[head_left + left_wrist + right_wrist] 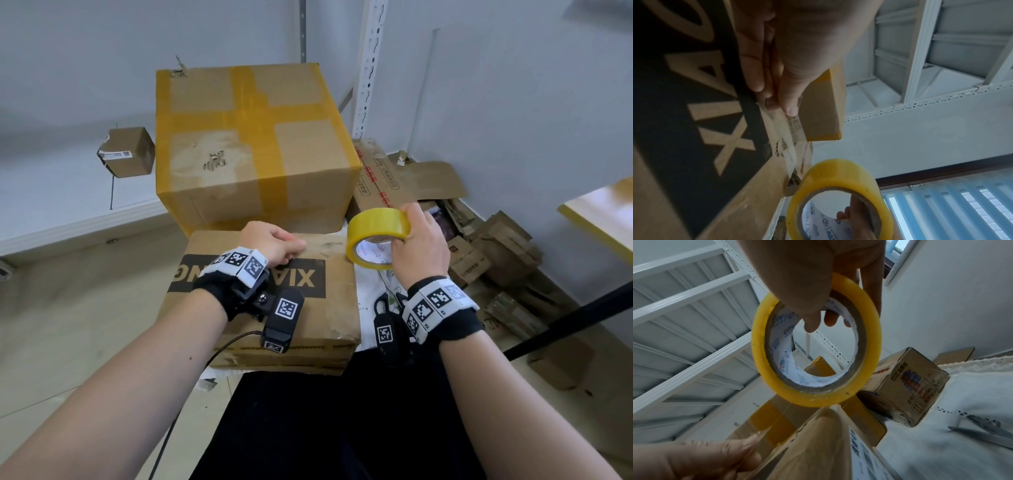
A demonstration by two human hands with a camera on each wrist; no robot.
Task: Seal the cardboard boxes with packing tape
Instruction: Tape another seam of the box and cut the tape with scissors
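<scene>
Yellow tape roll [378, 236] hangs in my right hand [419, 245], thumb hooked through its core and fingers curled over the outer rim, just past the right edge of the flat cardboard box [270, 301] in front of me. My left hand [270, 245] rests on that box's top, fingers [754, 65] pressed together, holding down a clear strip of tape running toward the roll. Behind stands a larger taped box [253, 144]

Both forearms are bare. Each wrist wears a black band [448, 330] ringed with white square-code tags, and beneath each band hangs a small black camera [282, 318] (the left one cabled).
</scene>
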